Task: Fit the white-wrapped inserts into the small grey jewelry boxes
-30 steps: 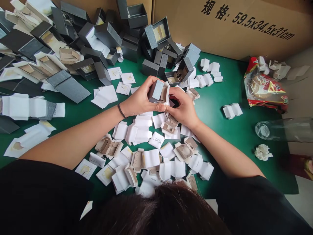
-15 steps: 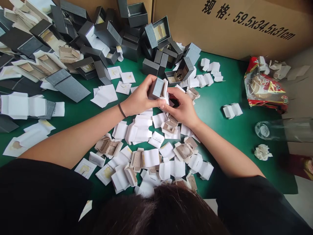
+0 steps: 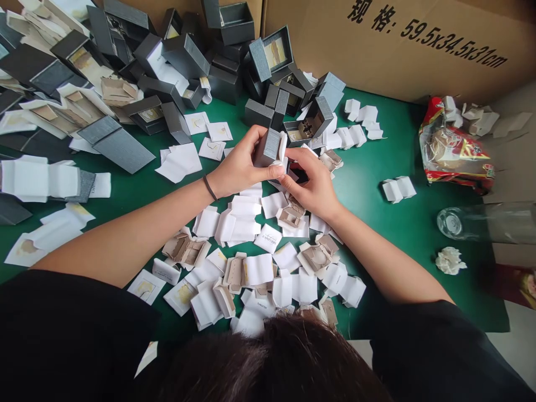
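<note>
My left hand [image 3: 238, 167] is wrapped round a small dark grey jewelry box [image 3: 268, 147], thumb along its near edge and fingers behind it. A white card insert [image 3: 283, 146] shows at the box's right side. Against that side, my right hand [image 3: 313, 184] has its thumb and bent fingers closed on the box; its fingertips are partly hidden. Below both hands lies a spread of folded white card inserts [image 3: 238, 223], some with brown undersides up. Just beyond the box, an open grey box [image 3: 316, 120] rests on the green table [image 3: 364, 223].
Dark boxes [image 3: 186, 56], many open, are heaped at the back left among loose white cards [image 3: 179, 163]. A large cardboard carton [image 3: 318, 50] stands behind. On the right are a red snack bag [image 3: 454, 148], a clear glass [image 3: 452, 223] and crumpled paper [image 3: 450, 261].
The box in my hands has tilted slightly, its grey top now turned a little more upright. Both hands keep nearly the same place and hold. The things on the table have not moved.
</note>
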A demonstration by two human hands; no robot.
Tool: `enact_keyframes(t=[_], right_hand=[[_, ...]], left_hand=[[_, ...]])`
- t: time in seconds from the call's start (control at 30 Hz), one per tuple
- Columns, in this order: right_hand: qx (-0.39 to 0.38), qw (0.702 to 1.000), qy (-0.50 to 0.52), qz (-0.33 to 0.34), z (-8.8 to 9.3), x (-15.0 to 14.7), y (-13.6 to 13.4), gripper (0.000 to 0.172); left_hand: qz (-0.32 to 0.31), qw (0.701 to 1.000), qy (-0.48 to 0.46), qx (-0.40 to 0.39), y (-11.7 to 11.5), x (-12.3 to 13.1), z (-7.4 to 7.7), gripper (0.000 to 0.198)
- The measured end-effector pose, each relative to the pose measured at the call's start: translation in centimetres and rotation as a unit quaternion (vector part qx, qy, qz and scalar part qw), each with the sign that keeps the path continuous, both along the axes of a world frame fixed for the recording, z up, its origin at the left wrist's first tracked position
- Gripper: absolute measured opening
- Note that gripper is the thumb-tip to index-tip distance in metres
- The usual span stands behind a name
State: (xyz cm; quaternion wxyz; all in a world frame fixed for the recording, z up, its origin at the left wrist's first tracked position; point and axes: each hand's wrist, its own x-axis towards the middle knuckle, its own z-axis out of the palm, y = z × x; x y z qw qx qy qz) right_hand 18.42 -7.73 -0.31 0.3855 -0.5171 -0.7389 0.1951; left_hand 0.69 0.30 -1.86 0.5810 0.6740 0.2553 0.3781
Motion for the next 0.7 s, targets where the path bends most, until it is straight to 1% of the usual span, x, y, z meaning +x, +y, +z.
enact_keyframes(t=[0.17,0.27,0.47,0.7], right_hand=[[-0.01,1.0,0.018,0.002,-0.11,0.22,0.09,0.042],[-0.016,1.0,0.022,0.004,-0.13,0.36,0.11,0.043],[-0.02,1.0,0.017,0.013,-0.18,0.66,0.09,0.044],[-0.03,0.999,0.021,0.016,-0.5,0.82,0.25,0.045]], left_hand=[[-0.011,0.999,0.03,0.026,0.01,-0.04,0.34,0.065],[-0.023,1.0,0.02,0.002,0.0,-0.05,0.53,0.066],[-0.044,0.995,-0.037,-0.081,0.09,-0.02,0.47,0.068],[-0.04,0.995,-0.037,-0.086,0.06,0.01,0.51,0.068]])
